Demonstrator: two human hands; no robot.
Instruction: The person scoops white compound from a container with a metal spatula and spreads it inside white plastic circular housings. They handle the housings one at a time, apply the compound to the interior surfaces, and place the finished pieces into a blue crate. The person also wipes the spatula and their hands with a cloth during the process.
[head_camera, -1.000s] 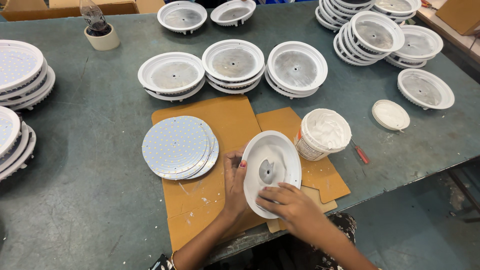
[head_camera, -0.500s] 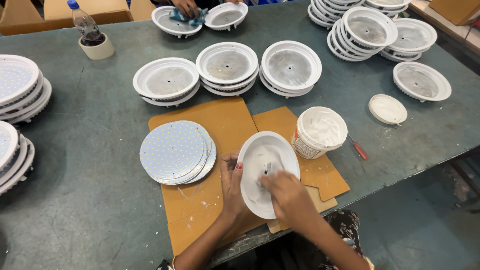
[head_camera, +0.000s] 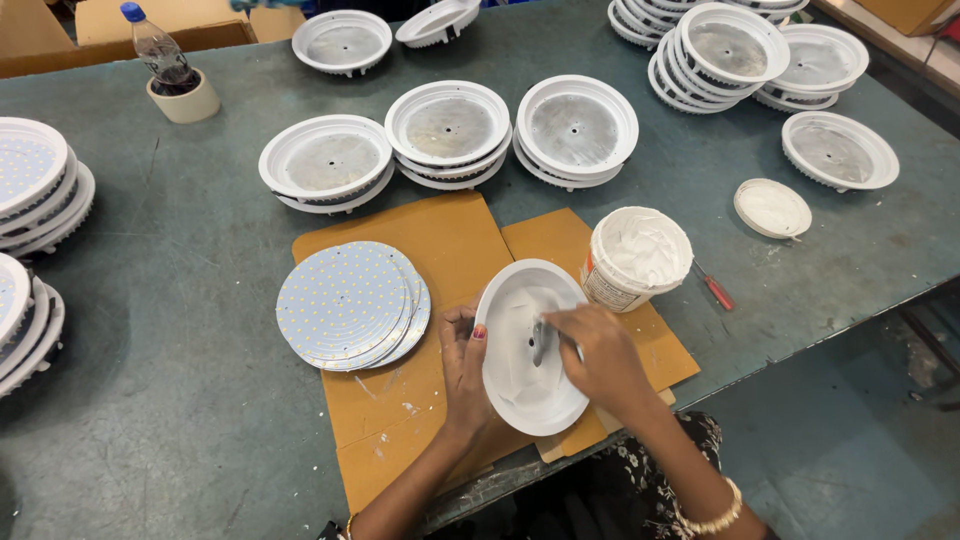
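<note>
Head view, looking down at my own hands over a green bench (head_camera: 180, 300). I am in the middle of spreading white paste inside a round white housing (head_camera: 530, 350), which rests tilted on a sheet of brown cardboard (head_camera: 440, 250) near the bench's front edge. My left hand (head_camera: 465, 365) steadies the housing: its fingers (head_camera: 462, 322) curl against the left rim, thumb on the edge, closed on it. My right hand (head_camera: 600, 355) lies over the housing's right half, its fingers pinched narrow round a small metal tool (head_camera: 540, 342) whose tip touches the inner floor near the centre. The floor looks partly smeared, so I judge the coating unfinished; the next stroke calls for even pressure and a firm left-hand hold so the housing does not rock. Just right of the housing, close by my knuckles, stands an open tub (head_camera: 640, 255) of white paste. To the left lies a stack of dotted discs (head_camera: 345, 300). More housings (head_camera: 450, 125) sit in stacks beyond.
</note>
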